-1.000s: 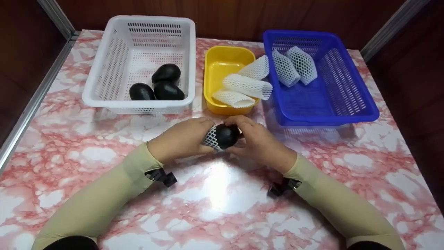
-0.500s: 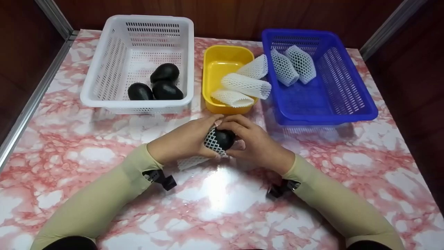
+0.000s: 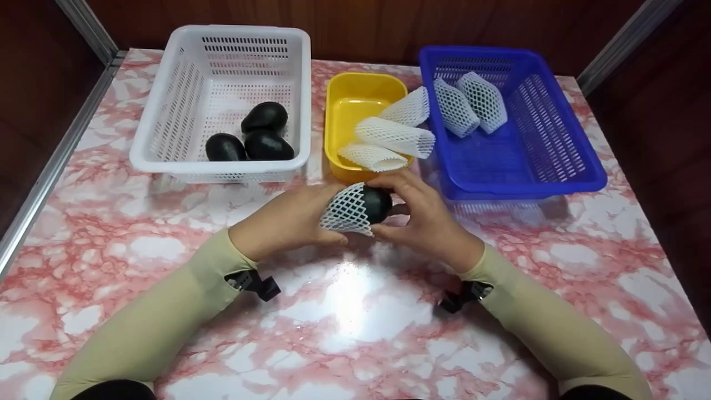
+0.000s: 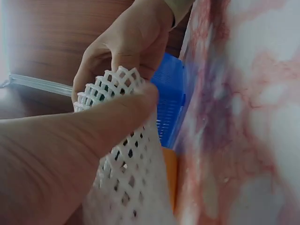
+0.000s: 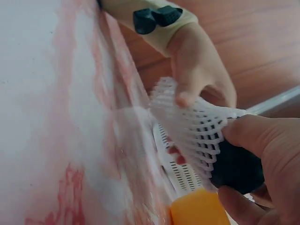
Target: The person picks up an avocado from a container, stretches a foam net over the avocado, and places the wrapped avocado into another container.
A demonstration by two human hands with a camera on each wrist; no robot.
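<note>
"What is each hand doing?"

"Near the centre of the frame, the left hand point(image 3: 289, 219) grips a white, tube-shaped sleeve of open foam mesh point(image 3: 345, 212), its thumb lying across the netting. Just beside it, the right hand point(image 3: 430, 222) has thumb and fingers curled round the bare end of a smooth, black, egg-shaped fruit point(image 3: 379, 204)."

"So is that fruit inside the sleeve?"

"Partly. The mesh goes around its left part, while the right end sticks out uncovered, over a red-and-white marbled tabletop point(image 3: 150, 250)."

"And at the upper left?"

"A white, rectangular plastic basket point(image 3: 222, 166) with slotted walls. Three more black fruits point(image 3: 269, 145) cluster towards its lower right corner."

"What stands to the right of that?"

"At upper middle, a yellow, round-cornered plastic tub point(image 3: 351, 109). Three white foam-mesh tubes point(image 3: 394, 136) lie across its right side, their ends reaching past the rim."

"Then the blue one?"

"A deep-blue, rectangular plastic basket point(image 3: 522, 189), upper right. Two plump white mesh sleeves point(image 3: 482, 104) rest in its upper left part; I can't tell what fills them."
</note>
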